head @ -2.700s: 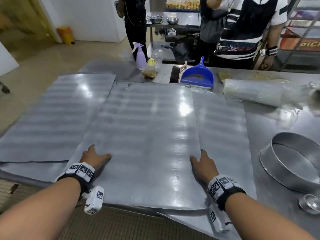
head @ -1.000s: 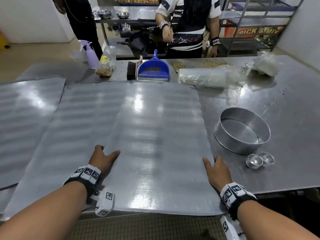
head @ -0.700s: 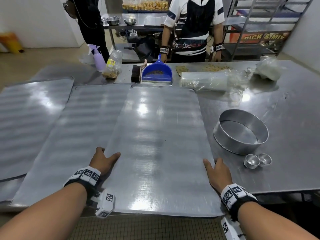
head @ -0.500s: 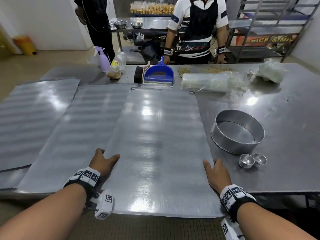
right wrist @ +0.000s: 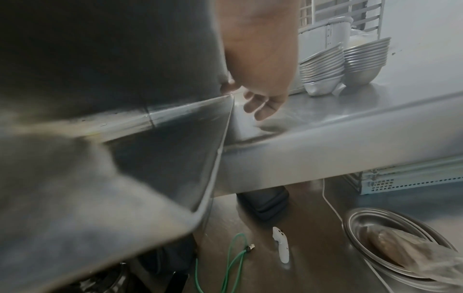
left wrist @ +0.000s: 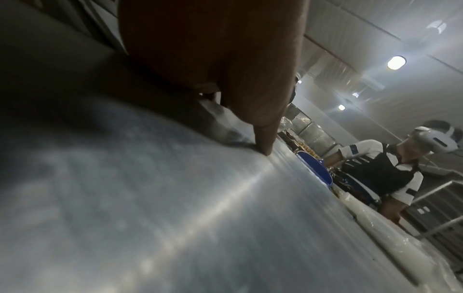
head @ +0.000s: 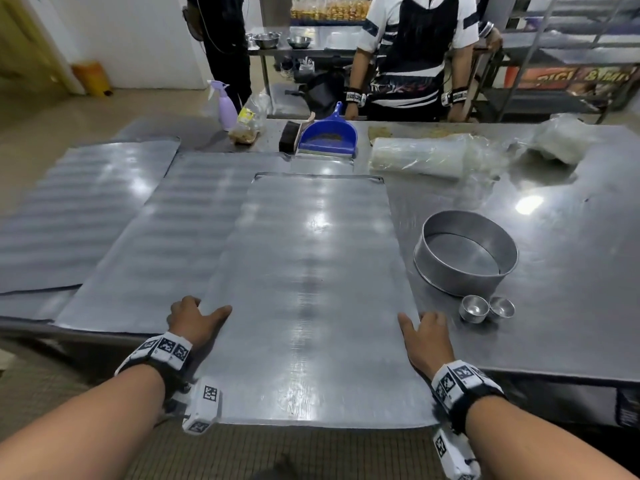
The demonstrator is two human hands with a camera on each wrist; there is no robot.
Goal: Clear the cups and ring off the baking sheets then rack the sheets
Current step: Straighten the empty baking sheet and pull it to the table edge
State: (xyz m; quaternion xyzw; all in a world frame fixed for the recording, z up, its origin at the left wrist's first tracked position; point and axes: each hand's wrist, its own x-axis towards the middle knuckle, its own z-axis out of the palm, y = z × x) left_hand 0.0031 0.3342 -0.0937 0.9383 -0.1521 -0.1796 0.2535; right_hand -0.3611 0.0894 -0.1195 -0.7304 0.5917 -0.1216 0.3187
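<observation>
The top baking sheet (head: pixel 311 289) lies bare on the steel table, its near end hanging over the table's front edge. My left hand (head: pixel 194 320) grips its left edge with the thumb (left wrist: pixel 263 138) pressed on top. My right hand (head: pixel 426 337) grips the right edge, thumb on top and fingers (right wrist: pixel 260 107) down beside the rim. A second sheet (head: pixel 166 244) lies partly under it, and a third sheet (head: pixel 76 209) lies further left. The metal ring (head: pixel 465 252) stands on the table right of the sheet. Two small metal cups (head: pixel 473 308) sit side by side in front of the ring.
A blue dustpan (head: pixel 329 136), a brush, a purple spray bottle (head: pixel 223 105) and plastic-wrapped rolls (head: pixel 426 155) line the far side. A person (head: pixel 412 53) stands opposite, with a rack (head: pixel 571 46) behind. Stacked bowls (right wrist: pixel 320 65) sit on the table; a green cable (right wrist: pixel 235 255) and a basin (right wrist: pixel 400 243) lie on the floor.
The top sheet has slid toward me. Its far edge has drawn back from the dustpan and uncovered the sheet beneath. Both hands keep their hold on its sides.
</observation>
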